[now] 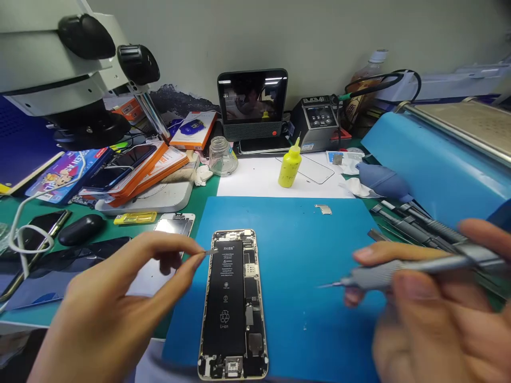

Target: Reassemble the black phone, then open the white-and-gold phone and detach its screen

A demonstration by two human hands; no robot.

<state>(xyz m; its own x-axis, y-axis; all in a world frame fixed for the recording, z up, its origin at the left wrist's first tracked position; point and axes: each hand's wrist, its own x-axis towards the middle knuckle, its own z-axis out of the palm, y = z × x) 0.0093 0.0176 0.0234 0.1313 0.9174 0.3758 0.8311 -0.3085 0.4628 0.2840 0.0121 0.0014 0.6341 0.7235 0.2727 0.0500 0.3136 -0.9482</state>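
Observation:
An opened phone (pixel 229 303) lies upright on the blue mat, its black battery (pixel 225 287) and inner boards showing. My left hand (pixel 120 292) pinches a small thin metal piece (pixel 211 251) between thumb and forefinger, over the phone's upper left edge. In my right hand (pixel 427 303) is a grey precision screwdriver (pixel 379 274), its thin tip pointing left above the mat and apart from the phone. Part of my right hand is blurred. A small silver metal plate (pixel 323 209) rests near the mat's far edge.
Behind the blue mat (pixel 279 218) stands a yellow dropper bottle (pixel 290 165), with a glass jar (pixel 222 156) to its left. A microscope (pixel 75 80) overhangs the left side. Several tools (pixel 415 223) lie at right, near a blue air blower (pixel 381 180).

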